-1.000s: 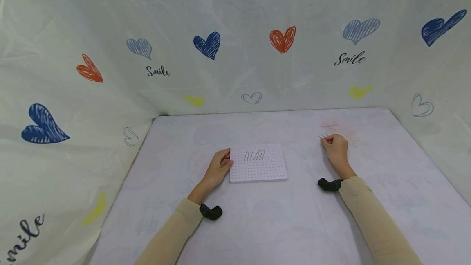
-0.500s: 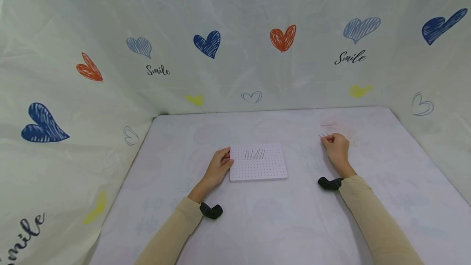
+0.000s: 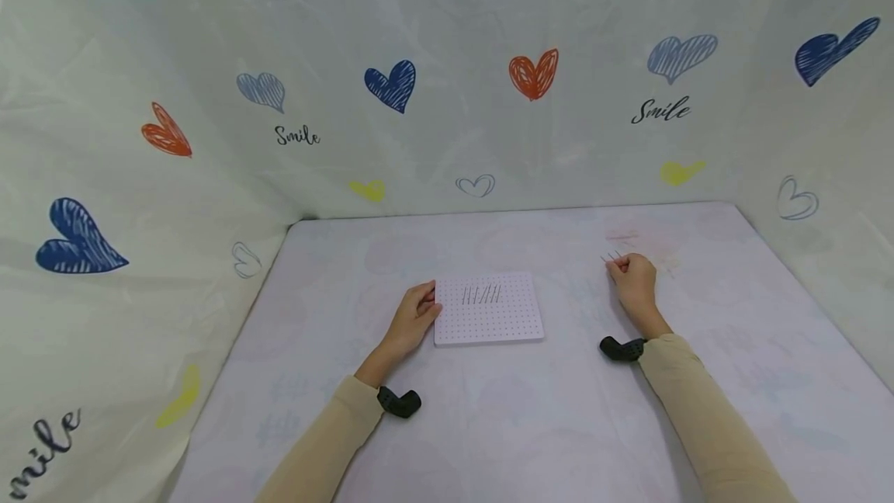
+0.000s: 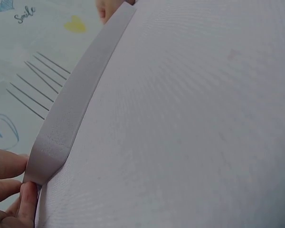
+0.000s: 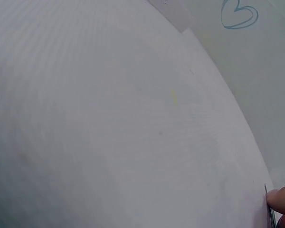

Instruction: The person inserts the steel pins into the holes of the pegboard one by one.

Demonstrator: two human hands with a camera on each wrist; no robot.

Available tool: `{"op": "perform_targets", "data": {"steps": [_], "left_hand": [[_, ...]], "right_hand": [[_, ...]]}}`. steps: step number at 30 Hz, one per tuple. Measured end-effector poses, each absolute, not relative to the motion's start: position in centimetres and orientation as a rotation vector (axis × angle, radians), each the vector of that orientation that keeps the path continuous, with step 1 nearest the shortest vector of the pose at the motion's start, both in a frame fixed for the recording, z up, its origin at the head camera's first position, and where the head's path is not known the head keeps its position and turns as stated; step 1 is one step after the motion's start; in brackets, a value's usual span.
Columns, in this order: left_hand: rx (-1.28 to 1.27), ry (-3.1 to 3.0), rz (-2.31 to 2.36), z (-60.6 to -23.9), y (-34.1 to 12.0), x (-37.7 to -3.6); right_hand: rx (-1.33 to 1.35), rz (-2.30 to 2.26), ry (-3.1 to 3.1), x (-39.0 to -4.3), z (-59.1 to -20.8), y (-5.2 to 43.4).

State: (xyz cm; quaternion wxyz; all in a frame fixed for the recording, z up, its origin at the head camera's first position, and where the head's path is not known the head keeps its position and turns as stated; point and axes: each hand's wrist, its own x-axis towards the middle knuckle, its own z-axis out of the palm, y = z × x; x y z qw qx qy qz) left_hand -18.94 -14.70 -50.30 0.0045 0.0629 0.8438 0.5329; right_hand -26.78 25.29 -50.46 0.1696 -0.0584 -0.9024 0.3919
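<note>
Nothing much has moved since a second ago; both hands sit right where they were, only the view drifted a touch left. Left hand (image 3: 412, 318) rests against the left edge of the white pegboard (image 3: 489, 318), fingers (image 4: 9, 164) lightly curled on its corner. About 7 thin pins (image 3: 482, 295) stand in a row near the board's far edge, mid-tabletop (image 3: 503, 410). Right hand (image 3: 634, 280) is well off to the right, fingers curled and pinching a few loose needles (image 3: 609, 257) against the tabletop. Backdrop (image 3: 447, 22) has coloured hearts and "Smile" printed in script.
</note>
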Motion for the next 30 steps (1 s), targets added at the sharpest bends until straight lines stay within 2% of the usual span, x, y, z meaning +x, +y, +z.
{"op": "perform_targets", "data": {"steps": [30], "left_hand": [[0.240, 2.625, 1.751, -50.51, -14.80, -19.01]], "right_hand": [[-0.161, 1.246, -2.506, -26.68, -50.46, 25.50]]}}
